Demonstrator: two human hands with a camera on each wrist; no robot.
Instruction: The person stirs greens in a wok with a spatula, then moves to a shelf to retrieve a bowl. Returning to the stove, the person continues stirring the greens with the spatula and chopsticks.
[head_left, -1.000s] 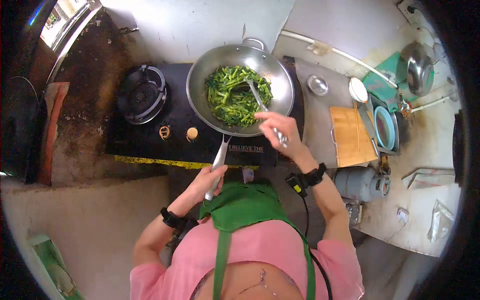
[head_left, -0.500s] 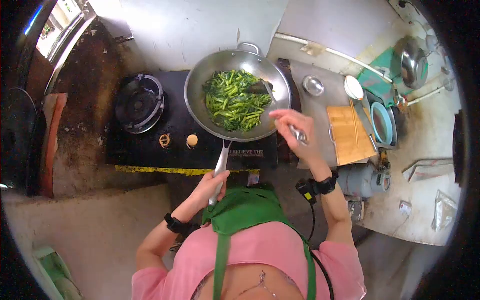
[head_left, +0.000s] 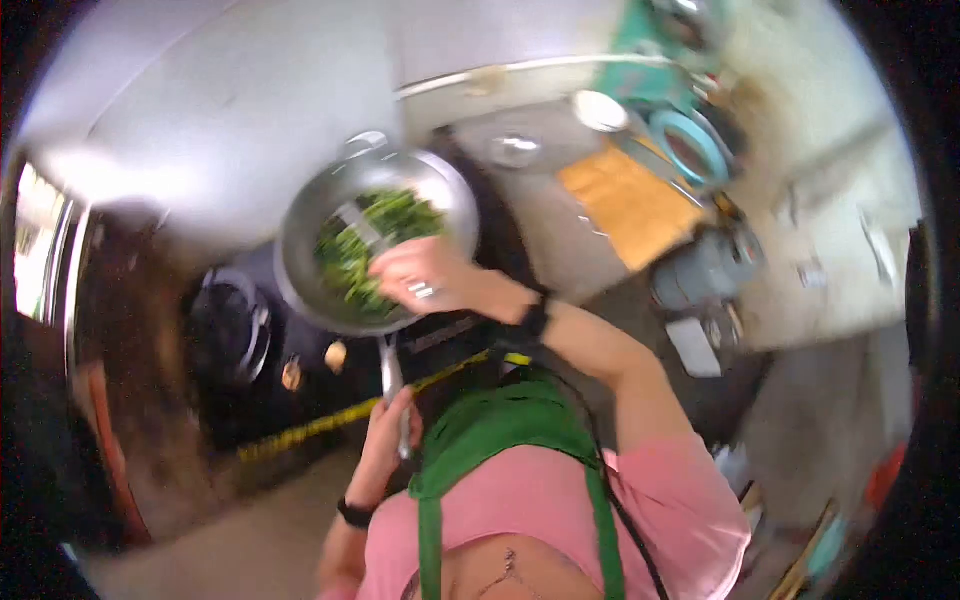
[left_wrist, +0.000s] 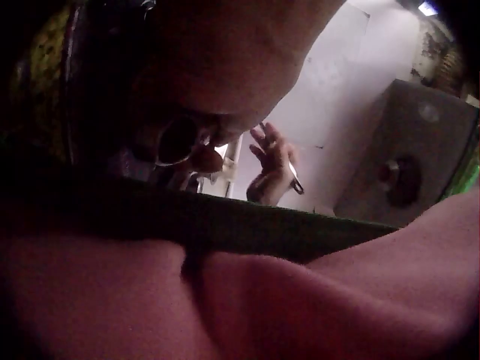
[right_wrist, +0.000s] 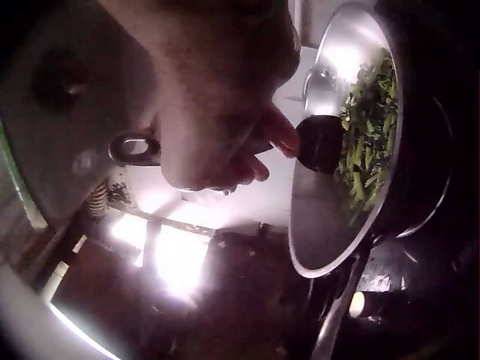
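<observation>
A steel wok (head_left: 297,255) with chopped leafy greens (head_left: 345,265) in it sits on the black stove. My left hand (head_left: 385,435) grips the wok's long metal handle (head_left: 390,365) near the apron. Over the wok's near right side, my right hand (head_left: 430,275) holds a spatula (head_left: 362,228) by its metal handle, whose end sticks out behind the fist. In the right wrist view the spatula's dark blade (right_wrist: 321,144) is at the edge of the greens. The left wrist view shows the left hand (left_wrist: 217,75) dark and close, with the handle's ring end (left_wrist: 176,140) below it.
Left of the wok is a second burner (head_left: 240,325), with two knobs at the front. On the counter to the right are a metal bowl (head_left: 515,150), a white bowl (head_left: 600,110), a wooden cutting board (head_left: 635,205) and a blue basin (head_left: 690,150). A gas cylinder (head_left: 705,268) stands below.
The head view has swung, so the scene sits further left and tilted. My right hand has moved inward over the wok, taking the spatula leftward across the greens. The left hand keeps its grip.
</observation>
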